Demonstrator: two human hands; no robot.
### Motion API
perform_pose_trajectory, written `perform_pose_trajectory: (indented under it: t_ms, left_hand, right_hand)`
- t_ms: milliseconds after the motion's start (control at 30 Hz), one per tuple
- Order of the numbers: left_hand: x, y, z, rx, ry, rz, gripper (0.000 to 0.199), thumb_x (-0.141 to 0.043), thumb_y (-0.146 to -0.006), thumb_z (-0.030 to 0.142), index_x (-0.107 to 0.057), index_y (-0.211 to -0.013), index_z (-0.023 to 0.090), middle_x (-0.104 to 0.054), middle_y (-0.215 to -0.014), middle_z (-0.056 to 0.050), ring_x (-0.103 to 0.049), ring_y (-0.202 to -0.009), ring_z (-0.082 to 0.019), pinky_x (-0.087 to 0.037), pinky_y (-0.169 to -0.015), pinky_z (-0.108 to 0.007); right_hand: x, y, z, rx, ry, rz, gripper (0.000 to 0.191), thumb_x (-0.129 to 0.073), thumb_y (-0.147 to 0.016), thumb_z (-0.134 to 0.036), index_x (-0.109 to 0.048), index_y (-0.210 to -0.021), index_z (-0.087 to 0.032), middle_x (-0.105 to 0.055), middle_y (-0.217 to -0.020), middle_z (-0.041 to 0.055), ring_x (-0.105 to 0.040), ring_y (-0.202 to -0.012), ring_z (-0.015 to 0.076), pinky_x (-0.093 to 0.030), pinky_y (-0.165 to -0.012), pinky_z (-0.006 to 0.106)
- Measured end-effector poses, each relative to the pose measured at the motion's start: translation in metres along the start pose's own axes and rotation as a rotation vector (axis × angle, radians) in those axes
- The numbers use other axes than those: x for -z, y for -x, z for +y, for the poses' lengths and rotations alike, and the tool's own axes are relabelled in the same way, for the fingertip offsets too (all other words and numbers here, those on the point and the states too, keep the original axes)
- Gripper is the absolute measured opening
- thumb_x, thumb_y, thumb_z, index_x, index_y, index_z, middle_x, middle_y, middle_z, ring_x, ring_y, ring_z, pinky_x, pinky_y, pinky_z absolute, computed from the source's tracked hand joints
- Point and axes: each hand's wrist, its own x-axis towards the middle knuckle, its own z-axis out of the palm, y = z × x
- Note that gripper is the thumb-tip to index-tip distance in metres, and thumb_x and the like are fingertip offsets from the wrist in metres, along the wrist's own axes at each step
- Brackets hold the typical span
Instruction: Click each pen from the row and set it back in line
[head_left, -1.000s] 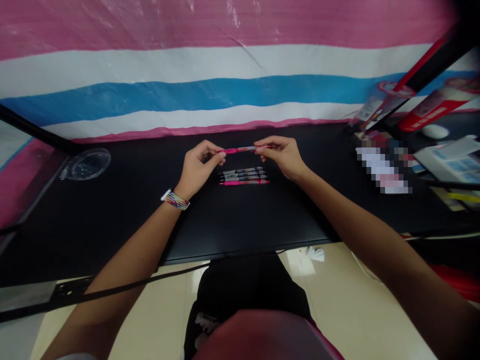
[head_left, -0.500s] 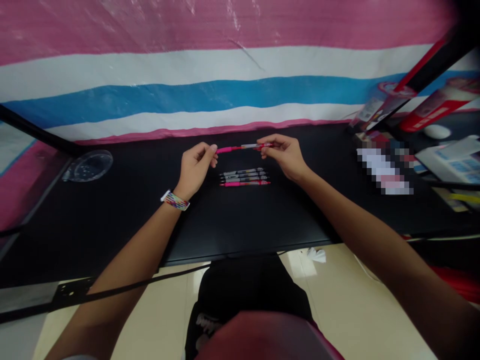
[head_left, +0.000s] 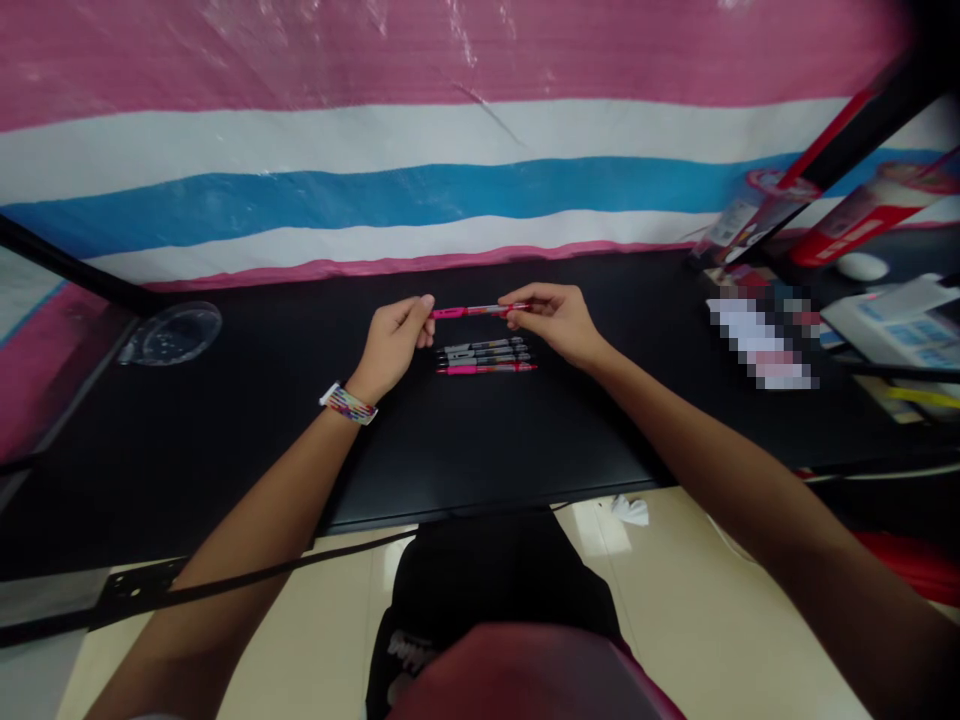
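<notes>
Between my two hands a pen with a pink grip and a clear and red barrel is held level, just beyond a small row of pens. My left hand pinches its pink end; a multicoloured woven band circles that wrist. The other end is closed in the fingers of my right hand. Nearer to me, several pens lie side by side on the black desk: grey and black pens at the back and a pink and red pen in front.
A clear round plastic lid lies at the left. To the right stand a plastic cup with a straw and a red cup, near a white mouse and papers. A striped sheet hangs behind the desk.
Both hands have come slightly nearer to me with the pen, down toward the row. My right hand has shifted a little to the left.
</notes>
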Motion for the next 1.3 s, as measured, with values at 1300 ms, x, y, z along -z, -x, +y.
perform_pose_trajectory:
  t_ms: [1300]
  left_hand:
    - [-0.003,0.0,-0.001,-0.033,0.018,-0.003,0.019,-0.085,-0.097,0.04,-0.089,-0.103,0.022,-0.086,-0.09,-0.006,-0.08,-0.088,-0.022,-0.062,-0.092,-0.037]
  right_hand:
    - [-0.004,-0.004,0.004,-0.003,-0.064,0.056,0.026,-0.092,-0.081,-0.036,-0.088,-0.101,-0.02,-0.082,-0.091,0.0065,-0.071,-0.075,0.0194,-0.063,-0.081,0.041]
